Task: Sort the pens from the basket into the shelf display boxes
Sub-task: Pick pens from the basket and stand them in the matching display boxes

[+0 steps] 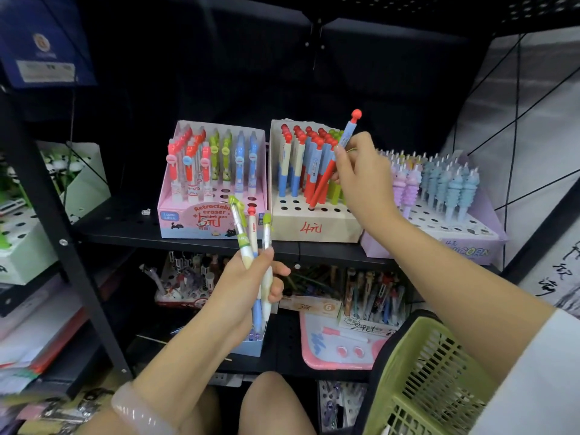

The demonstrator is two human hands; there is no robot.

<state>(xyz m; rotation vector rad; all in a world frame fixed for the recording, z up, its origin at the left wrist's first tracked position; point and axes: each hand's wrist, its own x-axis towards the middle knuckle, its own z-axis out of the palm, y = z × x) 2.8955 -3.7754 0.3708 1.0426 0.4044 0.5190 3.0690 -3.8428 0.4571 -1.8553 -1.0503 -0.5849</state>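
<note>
right hand (354, 171) pinches red-and-blue pen (332, 161), tip at a hole of the beige display box (314, 229), slotting it | left hand (251, 287) grips three pens (255, 246) below that box, queued | green basket (433, 381) lower right of it

A black metal shelf rack (188, 237) fills the view, its back dark and unlit. A perforated black panel (470, 11) sits at one o'clock. At three o'clock a pale marbled wall (546, 67) shows behind thin diagonal braces (489, 98). A slanted black upright (62, 233) stands at nine o'clock.
</note>
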